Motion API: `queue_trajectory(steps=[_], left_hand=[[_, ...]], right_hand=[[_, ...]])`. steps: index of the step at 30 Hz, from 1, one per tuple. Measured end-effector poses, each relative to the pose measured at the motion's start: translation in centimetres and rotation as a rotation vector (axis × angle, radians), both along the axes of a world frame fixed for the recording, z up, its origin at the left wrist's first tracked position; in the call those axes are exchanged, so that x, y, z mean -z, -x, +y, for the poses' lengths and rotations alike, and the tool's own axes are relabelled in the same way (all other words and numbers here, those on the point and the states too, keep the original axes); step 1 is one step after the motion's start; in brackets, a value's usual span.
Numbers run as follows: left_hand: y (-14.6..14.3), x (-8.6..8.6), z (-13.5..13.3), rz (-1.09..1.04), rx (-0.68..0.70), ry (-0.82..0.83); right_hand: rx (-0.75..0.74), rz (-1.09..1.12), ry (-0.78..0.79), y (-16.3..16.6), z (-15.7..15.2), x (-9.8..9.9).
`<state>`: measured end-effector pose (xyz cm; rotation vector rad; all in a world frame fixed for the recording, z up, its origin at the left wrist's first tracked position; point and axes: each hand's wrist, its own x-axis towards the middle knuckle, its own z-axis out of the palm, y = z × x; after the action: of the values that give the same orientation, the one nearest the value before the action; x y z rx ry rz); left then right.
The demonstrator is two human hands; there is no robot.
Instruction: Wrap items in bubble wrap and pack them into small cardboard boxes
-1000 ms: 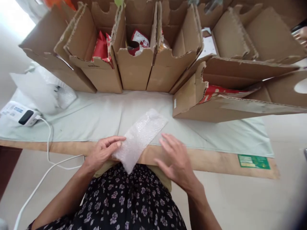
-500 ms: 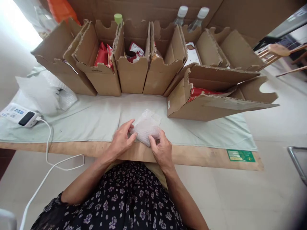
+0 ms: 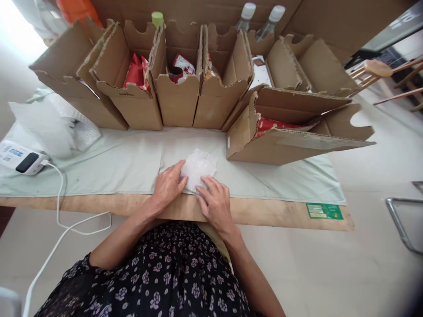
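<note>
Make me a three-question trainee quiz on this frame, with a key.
1. What do the left hand and right hand both touch?
2. True or false: the green label lies on the cloth.
3. How many white bottle caps are in view? A) one B) two C) four

Key:
1. The bubble wrap.
2. False; it is on the bare wood.
3. B

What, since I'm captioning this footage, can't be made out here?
Head view: bubble wrap, partly hidden by the left hand and right hand.
Head view: lower bodies of white-capped bottles, behind cardboard boxes.
Head view: print on the green label, too small.
</note>
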<state>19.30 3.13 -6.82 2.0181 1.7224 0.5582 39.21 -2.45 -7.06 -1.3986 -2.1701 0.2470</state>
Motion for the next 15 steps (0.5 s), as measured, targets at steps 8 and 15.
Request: queue_trajectory(steps=[8, 15], left_hand=[[1.7, -1.8, -3.6, -0.181, 0.341, -0.212], [0.3, -0.2, -0.8, -0.225, 0.132, 0.038]], right_hand=[[-0.001, 0.301, 0.250, -1.5, 0.9, -0.3], [0.188, 0.286, 0.037, -1.6, -0.2, -0.8]])
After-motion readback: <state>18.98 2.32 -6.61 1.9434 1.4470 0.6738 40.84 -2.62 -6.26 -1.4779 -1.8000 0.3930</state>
